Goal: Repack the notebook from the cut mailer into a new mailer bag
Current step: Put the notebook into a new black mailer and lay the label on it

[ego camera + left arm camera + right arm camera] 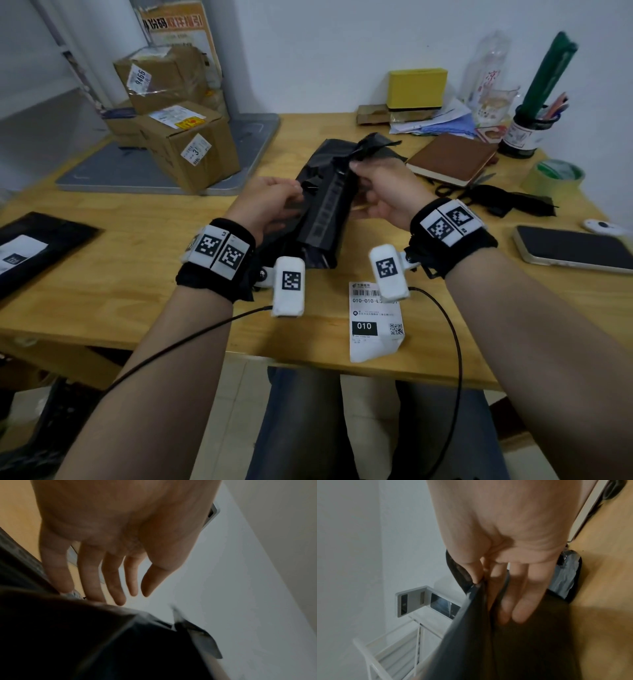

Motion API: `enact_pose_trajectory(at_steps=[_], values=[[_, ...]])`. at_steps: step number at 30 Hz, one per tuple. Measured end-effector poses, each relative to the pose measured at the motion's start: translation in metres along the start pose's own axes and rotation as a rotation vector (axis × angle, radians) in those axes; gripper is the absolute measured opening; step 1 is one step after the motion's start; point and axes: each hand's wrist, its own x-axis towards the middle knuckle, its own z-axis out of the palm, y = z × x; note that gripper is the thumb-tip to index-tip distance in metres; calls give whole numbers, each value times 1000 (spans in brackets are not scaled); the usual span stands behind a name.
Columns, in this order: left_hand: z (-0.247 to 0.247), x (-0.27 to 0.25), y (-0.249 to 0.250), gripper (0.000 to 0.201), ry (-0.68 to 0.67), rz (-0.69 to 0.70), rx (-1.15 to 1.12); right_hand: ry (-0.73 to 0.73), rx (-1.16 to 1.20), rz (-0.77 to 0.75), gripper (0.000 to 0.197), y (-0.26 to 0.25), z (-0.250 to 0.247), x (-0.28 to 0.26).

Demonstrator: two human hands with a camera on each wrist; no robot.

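Lowest in the head view, 2 bare forearms with black wristbands carrying square-patterned markers reach up the frame from a lap in dark trousers, a thin black cable trailing from each wrist. Just above the near edge of the wooden counter lies a white shipping label printed with a barcode and "010". At the centre of the frame both hands hold a black mailer bag lifted off the counter: the left hand has its thumb and fingers closed on the bag's left edge, though the left wrist view shows its other fingers hanging fairly straight above the dark plastic; the right hand pinches the bag's torn-looking upper end between thumb and forefinger, with the remaining fingers laid straight against the film. The brown notebook lies flat on the counter right of centre, just beside the right hand and outside any bag. A crumpled black mailer scrap sits just below it, and a phone lies face up at the right edge. A roll of green tape, a dark pen holder and a yellow box stand toward the upper right. Cardboard parcels are stacked at upper left, and another flat black mailer with a white label lies at the left edge.
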Motion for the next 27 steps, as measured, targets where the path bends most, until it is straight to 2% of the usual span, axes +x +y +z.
enact_pose_trajectory(at_steps=[4,8,12,14,16,22,27], values=[[7,-11,-2,14,-67,-29,76,78,150,-143,18,-9,-2,-5],[8,-15,2,17,-86,-2,141,28,268,-189,17,-16,-3,-16],[13,-19,1,19,-123,-54,222,34,405,-226,37,-25,-7,-22],[18,-20,-4,27,-142,-100,246,91,517,-264,36,-32,-11,-25],[24,-23,-6,21,-138,-134,262,151,594,-296,35,-37,-18,-27],[44,-14,-12,19,-190,-261,327,274,599,-292,37,-35,-30,-26],[52,3,-17,25,-107,-276,288,306,605,-315,37,-34,-33,-26]])
